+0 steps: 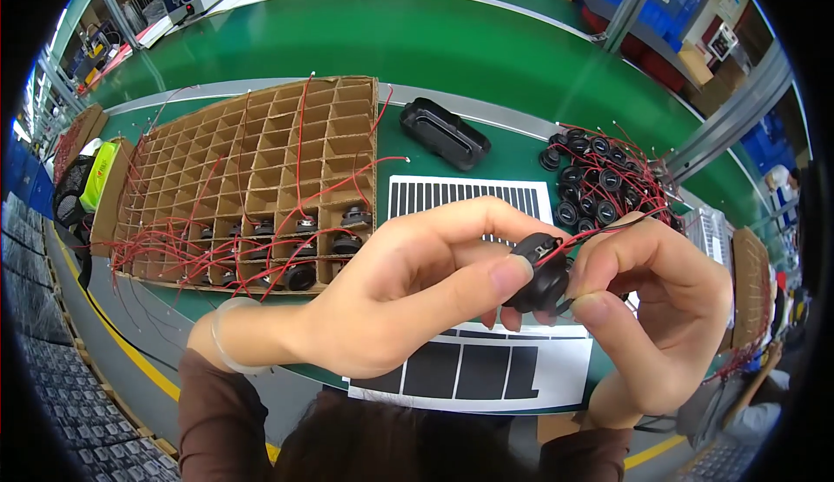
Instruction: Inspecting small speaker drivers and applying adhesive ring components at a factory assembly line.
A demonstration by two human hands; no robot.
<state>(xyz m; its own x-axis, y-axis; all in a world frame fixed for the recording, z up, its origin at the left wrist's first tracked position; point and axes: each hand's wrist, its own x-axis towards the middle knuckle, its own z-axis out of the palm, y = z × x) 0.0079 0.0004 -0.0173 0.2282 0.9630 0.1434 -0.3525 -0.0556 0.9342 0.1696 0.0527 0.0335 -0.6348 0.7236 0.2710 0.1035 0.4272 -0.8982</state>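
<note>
In front of my chest, my left hand holds a small round black speaker between thumb and fingers. Red and black wires run from its top toward the right. My right hand is closed in a pinch at the speaker's right edge. A small dark bit shows by its fingertips, too small to tell what it is. Beneath the hands lie a white sheet of narrow black strips and another sheet with large black blocks, both partly covered.
On the left stands a divided cardboard box, with wired speakers in its nearer cells. A black plastic shell lies behind the sheets. Several wired speakers are heaped at the right. A green conveyor belt crosses beyond a metal rail.
</note>
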